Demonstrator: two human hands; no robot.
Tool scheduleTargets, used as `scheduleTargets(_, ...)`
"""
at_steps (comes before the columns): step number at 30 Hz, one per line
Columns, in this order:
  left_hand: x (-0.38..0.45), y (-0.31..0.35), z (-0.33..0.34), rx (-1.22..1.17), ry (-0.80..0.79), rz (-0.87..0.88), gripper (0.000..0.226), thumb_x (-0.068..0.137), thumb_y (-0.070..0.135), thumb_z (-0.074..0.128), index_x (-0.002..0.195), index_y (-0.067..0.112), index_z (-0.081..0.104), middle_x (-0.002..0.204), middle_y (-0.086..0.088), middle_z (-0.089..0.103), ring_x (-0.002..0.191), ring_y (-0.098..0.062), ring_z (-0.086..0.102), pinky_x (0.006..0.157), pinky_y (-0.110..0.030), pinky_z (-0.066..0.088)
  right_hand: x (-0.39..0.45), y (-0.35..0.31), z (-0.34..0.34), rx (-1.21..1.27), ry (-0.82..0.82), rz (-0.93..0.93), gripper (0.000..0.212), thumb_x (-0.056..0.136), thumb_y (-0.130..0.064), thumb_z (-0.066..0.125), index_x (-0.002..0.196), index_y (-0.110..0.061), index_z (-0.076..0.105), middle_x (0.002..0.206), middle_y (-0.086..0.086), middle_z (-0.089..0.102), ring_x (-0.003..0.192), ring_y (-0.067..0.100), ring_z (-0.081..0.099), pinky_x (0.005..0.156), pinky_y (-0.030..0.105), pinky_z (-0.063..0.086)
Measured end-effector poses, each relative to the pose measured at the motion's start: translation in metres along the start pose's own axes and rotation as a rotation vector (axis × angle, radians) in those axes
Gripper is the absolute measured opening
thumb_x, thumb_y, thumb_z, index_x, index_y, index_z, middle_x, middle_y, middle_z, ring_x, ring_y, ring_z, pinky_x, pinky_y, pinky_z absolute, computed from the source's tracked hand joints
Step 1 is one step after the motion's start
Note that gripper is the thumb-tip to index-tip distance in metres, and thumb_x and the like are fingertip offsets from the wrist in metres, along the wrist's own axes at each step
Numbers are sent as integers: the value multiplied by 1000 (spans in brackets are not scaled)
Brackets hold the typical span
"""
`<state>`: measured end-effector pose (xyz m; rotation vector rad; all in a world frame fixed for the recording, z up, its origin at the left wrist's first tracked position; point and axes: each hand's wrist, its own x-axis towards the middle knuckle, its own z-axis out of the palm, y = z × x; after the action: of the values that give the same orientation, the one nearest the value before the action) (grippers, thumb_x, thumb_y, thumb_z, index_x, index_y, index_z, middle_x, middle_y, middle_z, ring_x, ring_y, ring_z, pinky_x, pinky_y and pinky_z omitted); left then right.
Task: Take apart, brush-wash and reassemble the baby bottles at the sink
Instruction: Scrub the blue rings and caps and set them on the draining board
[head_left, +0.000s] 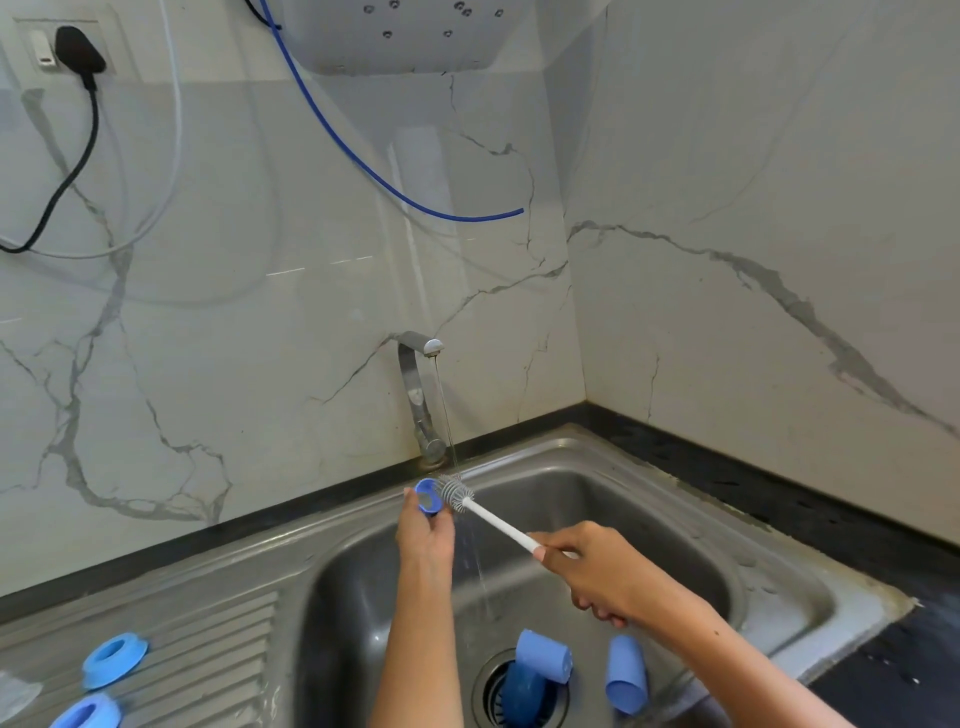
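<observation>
My left hand (425, 535) pinches a small blue bottle ring (429, 499) and holds it up under the thin stream from the tap (418, 384). Gripping the white handle, my right hand (597, 571) sets the grey silicone head of the bottle brush (457, 492) against the ring's right side. Two light blue bottle caps (543, 656) (627, 674) lie on the sink floor near the drain, one of them over a darker blue part (522, 691). Two more blue rings (114, 659) (87, 714) sit on the ribbed drainboard at the lower left.
The steel sink (691, 525) fills the lower middle, with a dark countertop (810, 499) along the right and marble walls behind. A blue hose (363, 166) hangs from a white unit above. A black plug and cable (78, 52) sit at the upper left.
</observation>
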<state>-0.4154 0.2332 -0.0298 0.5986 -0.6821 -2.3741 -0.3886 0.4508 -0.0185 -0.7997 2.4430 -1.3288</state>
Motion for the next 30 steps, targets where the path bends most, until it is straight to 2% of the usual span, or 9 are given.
scheduleTargets(5, 1, -1, 9, 178, -98, -80, 4, 93, 7, 57, 89, 5, 56, 86, -12, 57, 76, -19, 58, 54, -30, 57, 0, -1, 2, -219, 63, -65, 34, 101, -34, 45, 133, -33, 56, 83, -2, 64, 58, 11, 53, 54, 21, 47)
scheduleTargets(7, 0, -7, 8, 292, -110, -128, 3, 90, 6, 60, 89, 8, 58, 87, -12, 60, 75, -21, 59, 59, -34, 54, 2, 2, 0, -437, 121, -99, 38, 101, -36, 43, 139, -34, 50, 96, -2, 67, 71, 16, 60, 69, 29, 51)
scheduleTargets(10, -8, -11, 6, 299, -194, -194, 6, 91, 7, 59, 95, 3, 57, 95, -19, 62, 84, -27, 63, 80, -39, 49, 6, 5, 1, -618, 138, -142, 40, 102, -35, 39, 142, -33, 45, 90, -2, 61, 67, 15, 53, 62, 29, 46)
scheduleTargets(13, -10, -7, 4, 128, -269, -261, 17, 94, 10, 54, 107, 0, 54, 109, -26, 60, 92, -32, 64, 91, -41, 50, 8, 1, 5, 11, -14, 61, 31, 102, -35, 42, 131, -33, 53, 69, 0, 55, 47, 8, 41, 42, 22, 39)
scheduleTargets(16, -3, -6, 4, -35, -229, -260, 19, 94, 9, 53, 110, -1, 54, 124, -27, 53, 92, -35, 63, 73, -44, 59, 9, -5, 5, 488, -191, 292, 29, 102, -36, 42, 125, -24, 54, 55, -3, 39, 38, 4, 29, 35, 15, 26)
scheduleTargets(20, -1, -11, 10, -167, -92, -147, 4, 94, 6, 54, 94, 1, 54, 121, -18, 50, 87, -26, 58, 97, -40, 48, 9, -9, 2, -250, 14, -46, 31, 101, -35, 45, 129, -32, 59, 84, 2, 62, 61, 13, 50, 58, 29, 50)
scheduleTargets(22, -5, -17, 11, -150, -39, -97, 17, 93, 7, 56, 108, -1, 54, 110, -14, 56, 91, -23, 58, 103, -37, 43, 10, -7, -7, -485, 79, -110, 36, 100, -35, 48, 135, -34, 54, 108, 1, 66, 80, 15, 59, 72, 29, 49)
scheduleTargets(26, -3, -24, 8, -63, -31, -93, 44, 91, 12, 60, 129, -6, 48, 89, -14, 58, 81, -21, 59, 92, -33, 47, 12, 4, -15, -456, 101, -84, 34, 96, -37, 54, 129, -33, 60, 110, -4, 68, 82, 13, 65, 78, 28, 52)
scheduleTargets(30, 3, -28, 9, -98, -46, -78, 45, 92, 17, 58, 131, -4, 47, 90, -13, 57, 80, -20, 58, 87, -37, 51, 12, 9, -23, -56, -7, 25, 18, 98, -37, 51, 95, -30, 67, 64, 1, 56, 44, 10, 44, 45, 21, 39)
